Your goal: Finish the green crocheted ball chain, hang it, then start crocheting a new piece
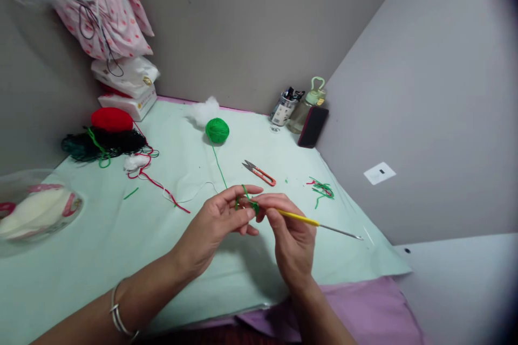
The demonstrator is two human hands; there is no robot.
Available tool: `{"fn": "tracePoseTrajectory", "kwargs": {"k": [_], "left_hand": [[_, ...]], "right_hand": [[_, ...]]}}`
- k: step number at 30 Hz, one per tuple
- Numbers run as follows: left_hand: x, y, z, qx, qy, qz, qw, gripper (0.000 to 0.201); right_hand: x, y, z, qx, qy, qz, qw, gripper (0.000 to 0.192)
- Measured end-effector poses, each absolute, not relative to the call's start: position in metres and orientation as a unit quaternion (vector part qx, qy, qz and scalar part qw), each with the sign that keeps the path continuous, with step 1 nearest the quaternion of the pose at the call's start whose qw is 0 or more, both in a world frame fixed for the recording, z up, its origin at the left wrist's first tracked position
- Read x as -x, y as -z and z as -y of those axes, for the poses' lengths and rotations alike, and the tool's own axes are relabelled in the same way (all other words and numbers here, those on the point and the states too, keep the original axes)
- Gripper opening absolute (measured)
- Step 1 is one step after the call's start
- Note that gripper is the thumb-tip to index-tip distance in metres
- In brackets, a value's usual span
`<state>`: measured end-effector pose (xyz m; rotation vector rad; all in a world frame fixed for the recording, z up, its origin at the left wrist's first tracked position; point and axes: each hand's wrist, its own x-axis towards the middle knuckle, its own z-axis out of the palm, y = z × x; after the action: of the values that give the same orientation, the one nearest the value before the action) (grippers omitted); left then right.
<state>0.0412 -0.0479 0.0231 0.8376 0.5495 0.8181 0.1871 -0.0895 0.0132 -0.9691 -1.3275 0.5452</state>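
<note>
My left hand point(229, 213) pinches a small green crochet piece point(255, 208) between thumb and fingers, with green yarn looped over the raised index finger. In my right hand point(293, 234) is a crochet hook point(299, 217) with a yellow grip, held like a pencil. Its bare metal end points out to the right; the other end meets the green piece, mostly hidden by my fingers. A strand runs from the left hand back to a green yarn ball point(217, 130). Just beyond the hands lie orange-handled thread snips point(259, 172).
Red yarn point(112, 119) and dark yarn point(105, 143) lie at the left, near a plastic bag point(38, 210). White stuffing point(205, 111) sits behind the green ball. A pen holder point(283, 109), bottle point(301, 116) and phone point(313, 127) stand at the back right. Yarn scraps point(322, 189) lie on the right.
</note>
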Motion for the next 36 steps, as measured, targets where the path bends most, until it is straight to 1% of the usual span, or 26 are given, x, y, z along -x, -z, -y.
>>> {"fn": "tracePoseTrajectory", "kwargs": {"k": [3, 5, 7, 9, 12, 14, 15, 18, 24, 27, 30, 32, 34, 36], "left_hand": [[-0.042, -0.022, 0.048, -0.387, -0.398, -0.278, 0.784, 0.038], [-0.042, -0.021, 0.046, -0.360, -0.391, -0.279, 0.800, 0.041], [-0.040, -0.021, 0.043, -0.326, -0.370, -0.275, 0.825, 0.044], [-0.038, -0.022, 0.040, -0.301, -0.356, -0.273, 0.841, 0.043], [-0.036, -0.025, 0.038, -0.299, -0.363, -0.272, 0.839, 0.039], [-0.037, -0.026, 0.039, -0.322, -0.380, -0.271, 0.823, 0.038], [-0.037, -0.026, 0.040, -0.338, -0.388, -0.272, 0.813, 0.038], [-0.039, -0.026, 0.044, -0.371, -0.395, -0.280, 0.792, 0.039], [-0.037, -0.026, 0.045, -0.350, -0.374, -0.272, 0.815, 0.045], [-0.036, -0.027, 0.043, -0.328, -0.363, -0.254, 0.834, 0.040], [-0.036, -0.028, 0.042, -0.313, -0.355, -0.248, 0.845, 0.033], [-0.037, -0.028, 0.042, -0.323, -0.358, -0.251, 0.839, 0.032], [-0.039, -0.026, 0.044, -0.354, -0.365, -0.259, 0.821, 0.035], [-0.041, -0.024, 0.047, -0.390, -0.374, -0.267, 0.798, 0.037]], "right_hand": [[-0.186, -0.008, 0.091, 0.452, -0.149, 0.626, 0.618, 0.030], [-0.187, -0.005, 0.093, 0.461, -0.053, 0.676, 0.572, 0.035], [-0.190, -0.004, 0.095, 0.458, -0.001, 0.703, 0.544, 0.039], [-0.192, -0.006, 0.095, 0.464, -0.035, 0.680, 0.566, 0.035], [-0.195, -0.012, 0.095, 0.464, -0.168, 0.588, 0.641, 0.025], [-0.195, -0.014, 0.093, 0.441, -0.254, 0.538, 0.672, 0.022], [-0.194, -0.013, 0.092, 0.432, -0.279, 0.525, 0.678, 0.021], [-0.193, -0.010, 0.090, 0.434, -0.285, 0.519, 0.679, 0.017], [-0.197, -0.007, 0.091, 0.439, -0.308, 0.493, 0.685, 0.016], [-0.200, -0.009, 0.092, 0.430, -0.332, 0.468, 0.697, 0.016], [-0.200, -0.012, 0.091, 0.410, -0.387, 0.425, 0.708, 0.016], [-0.198, -0.013, 0.090, 0.399, -0.415, 0.409, 0.708, 0.017], [-0.195, -0.013, 0.090, 0.401, -0.412, 0.432, 0.695, 0.016], [-0.193, -0.011, 0.090, 0.415, -0.370, 0.480, 0.678, 0.014]]}}
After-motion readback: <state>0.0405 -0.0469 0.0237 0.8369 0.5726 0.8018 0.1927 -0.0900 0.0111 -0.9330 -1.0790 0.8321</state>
